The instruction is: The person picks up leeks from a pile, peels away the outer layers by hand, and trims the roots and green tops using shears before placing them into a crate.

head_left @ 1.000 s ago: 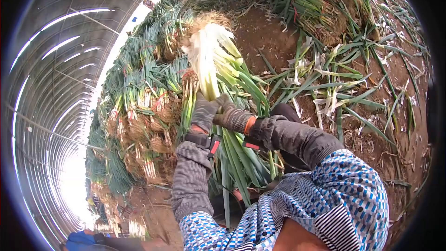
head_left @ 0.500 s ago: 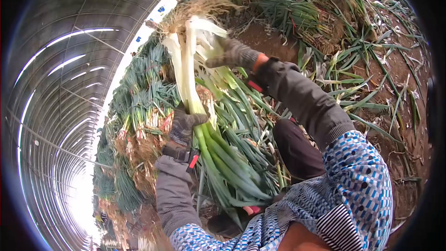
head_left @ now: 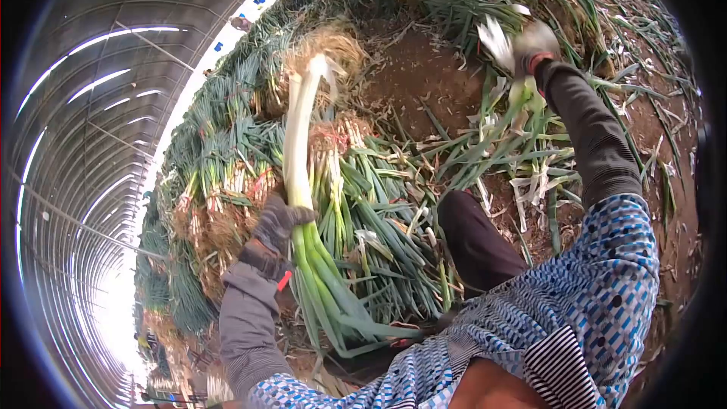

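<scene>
My left hand (head_left: pixel 274 226), in a grey glove, is wrapped round a thick green onion (head_left: pixel 301 140) where its white stalk turns green. The roots of that onion point up and its leaves (head_left: pixel 326 288) hang down toward my lap. At the upper right my right hand (head_left: pixel 536 45), also gloved and blurred by motion, is closed on stripped outer leaves (head_left: pixel 497 45) with pale ends. More loose peeled leaves (head_left: pixel 530 136) lie on the soil just below it.
Bundled green onions (head_left: pixel 371 204) lie beside my knee (head_left: pixel 477 238). Further bundles (head_left: pixel 235 136) stretch along the left, under the curved frame of a greenhouse (head_left: pixel 98 106). A heap of onions (head_left: pixel 469 0) lies at the top, beyond brown soil (head_left: pixel 424 79).
My right hand has moved from the onion's white stalk to the upper right, pulling outer leaves away. My left hand, still holding the onion, has shifted slightly left and down.
</scene>
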### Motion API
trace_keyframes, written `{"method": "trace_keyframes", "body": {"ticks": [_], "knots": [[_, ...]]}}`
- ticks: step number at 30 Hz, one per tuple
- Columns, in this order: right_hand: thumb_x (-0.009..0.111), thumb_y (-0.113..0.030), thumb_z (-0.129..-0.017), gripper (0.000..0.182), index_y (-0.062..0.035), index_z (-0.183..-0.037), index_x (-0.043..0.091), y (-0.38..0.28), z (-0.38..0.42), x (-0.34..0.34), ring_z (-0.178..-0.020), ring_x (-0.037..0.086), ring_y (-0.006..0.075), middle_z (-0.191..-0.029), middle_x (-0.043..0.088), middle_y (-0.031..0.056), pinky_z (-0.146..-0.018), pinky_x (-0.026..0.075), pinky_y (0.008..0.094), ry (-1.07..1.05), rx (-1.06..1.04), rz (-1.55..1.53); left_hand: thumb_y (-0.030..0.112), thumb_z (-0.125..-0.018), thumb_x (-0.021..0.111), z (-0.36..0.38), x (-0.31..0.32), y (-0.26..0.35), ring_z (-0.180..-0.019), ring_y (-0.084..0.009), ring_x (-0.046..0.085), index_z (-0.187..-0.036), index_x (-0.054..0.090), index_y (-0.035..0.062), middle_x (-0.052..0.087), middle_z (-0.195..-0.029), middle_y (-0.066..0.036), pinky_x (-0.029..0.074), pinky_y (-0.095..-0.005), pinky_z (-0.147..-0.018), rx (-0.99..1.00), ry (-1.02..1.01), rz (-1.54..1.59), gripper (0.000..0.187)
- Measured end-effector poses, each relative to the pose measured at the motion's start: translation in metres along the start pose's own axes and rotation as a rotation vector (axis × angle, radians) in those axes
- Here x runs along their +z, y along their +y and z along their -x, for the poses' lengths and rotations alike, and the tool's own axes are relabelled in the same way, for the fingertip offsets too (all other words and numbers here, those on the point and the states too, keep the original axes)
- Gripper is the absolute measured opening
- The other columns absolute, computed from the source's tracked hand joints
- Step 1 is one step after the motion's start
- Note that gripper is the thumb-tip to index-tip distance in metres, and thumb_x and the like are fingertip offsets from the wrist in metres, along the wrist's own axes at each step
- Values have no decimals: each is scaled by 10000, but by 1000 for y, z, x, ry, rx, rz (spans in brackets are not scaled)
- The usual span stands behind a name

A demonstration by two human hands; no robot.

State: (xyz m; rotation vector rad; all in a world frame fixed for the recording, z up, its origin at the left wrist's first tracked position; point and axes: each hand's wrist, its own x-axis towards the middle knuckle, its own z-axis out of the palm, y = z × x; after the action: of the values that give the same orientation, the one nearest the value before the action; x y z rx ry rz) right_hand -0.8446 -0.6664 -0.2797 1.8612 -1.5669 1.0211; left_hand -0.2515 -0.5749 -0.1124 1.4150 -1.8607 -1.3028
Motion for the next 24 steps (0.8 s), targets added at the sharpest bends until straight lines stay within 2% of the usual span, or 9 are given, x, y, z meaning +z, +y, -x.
{"method": "trace_keyframes", "body": {"ticks": [2,3,4,8,12,14,17,19,24], "knots": [[645,-241,-774,280,-70,-996,647,-49,5,-34,-720,613,233,-891,640,133,-677,481,341,-486,-157,199,13,-596,713,-15,-2,-7,-654,-204,600,-1018,534,7,605,-801,-73,532,-334,-588,102,81,-77,458],[658,-235,-768,292,-69,-1008,640,-87,-28,-60,-712,618,235,-911,640,125,-659,493,333,-1002,112,163,15,-594,720,-23,-3,-12,-645,-199,596,-1012,540,10,606,-802,-73,528,-333,-584,153,121,-101,455],[674,-241,-767,294,-65,-999,642,-108,-39,-48,-697,614,211,-887,645,101,-638,499,323,-670,-152,182,22,-595,726,-26,-1,-9,-645,-198,593,-1012,540,10,608,-806,-75,525,-332,-584,162,134,-150,457],[663,-234,-818,333,-32,-1074,596,-243,-108,-71,-780,608,149,-951,648,77,-712,523,276,-151,494,-1540,40,-550,774,-33,14,4,-742,-198,592,-1062,530,6,610,-879,-81,520,-323,-664,75,191,-395,569],[636,-265,-834,293,-52,-1035,626,-224,-186,-15,-766,615,160,-847,653,100,-669,520,269,-347,332,-488,20,-565,771,-28,28,0,-746,-214,592,-1101,510,3,609,-892,-97,527,-340,-666,111,267,-487,597],[585,-243,-870,241,-31,-974,633,-172,-155,-29,-685,596,166,-807,653,85,-588,492,292,218,733,-1529,-1,-572,759,-25,15,-19,-734,-220,594,-1120,487,13,607,-894,-108,535,-351,-648,125,282,-500,612],[629,-492,-784,448,-54,-877,644,-160,-144,-6,-610,563,127,-627,559,5,-544,450,284,-676,513,-209,17,-569,768,-28,13,-22,-758,-221,599,-1160,463,16,609,-900,-113,537,-356,-659,-70,391,-629,666],[598,-619,-747,550,-84,-863,654,-192,-110,12,-605,562,119,-637,567,5,-534,451,299,-475,100,-312,95,-564,786,-31,24,-10,-839,-250,603,-1188,445,-17,604,-955,-156,523,-357,-741,-113,373,-687,720],[672,-303,-811,268,-39,-845,638,-310,-123,-39,-515,578,129,-693,623,66,-440,463,241,-349,828,-1733,169,-543,804,-36,35,-13,-914,-283,597,-1224,433,-23,590,-1026,-196,489,-358,-842,-115,356,-807,799]]}}
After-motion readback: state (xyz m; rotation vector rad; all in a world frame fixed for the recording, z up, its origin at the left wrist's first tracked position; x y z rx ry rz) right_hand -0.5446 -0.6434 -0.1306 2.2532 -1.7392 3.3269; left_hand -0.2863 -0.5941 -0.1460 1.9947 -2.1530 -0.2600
